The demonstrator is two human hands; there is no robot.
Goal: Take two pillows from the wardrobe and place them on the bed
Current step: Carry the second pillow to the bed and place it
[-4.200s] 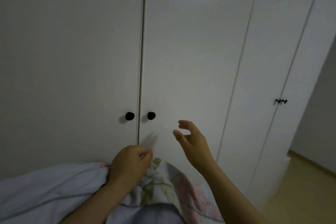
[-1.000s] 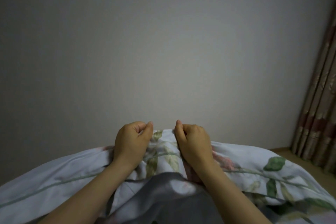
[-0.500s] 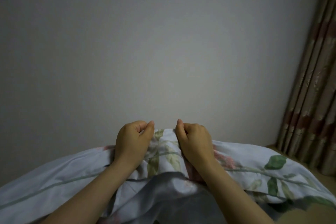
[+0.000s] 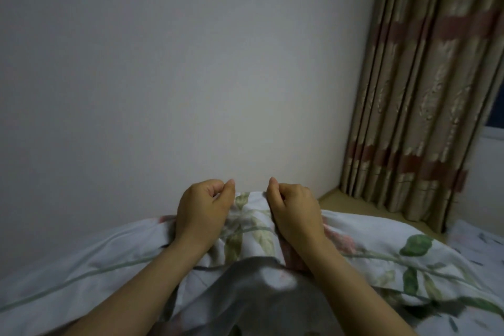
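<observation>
Two pale blue pillows with a leaf and flower print fill the bottom of the head view, held against my body. My left hand (image 4: pixel 203 209) is closed over the top edge of the left pillow (image 4: pixel 81 267). My right hand (image 4: pixel 296 210) grips the top edge of the right pillow (image 4: pixel 395 251). Both hands sit side by side, a small gap between the thumbs. A strip of patterned bedding (image 4: pixel 480 237) shows at the far right edge. The wardrobe is out of view.
A plain pale wall (image 4: pixel 191 76) stands straight ahead. Beige curtains with dark red bands (image 4: pixel 425 90) hang at the right, reaching a strip of tan floor (image 4: pixel 354 203). A window edge (image 4: pixel 495 123) shows past the curtains.
The view has swung right from the wardrobe doors to the wall and curtains, which now take up more of the frame. My right hand, free 4.2 s ago, now grips a pillow.
</observation>
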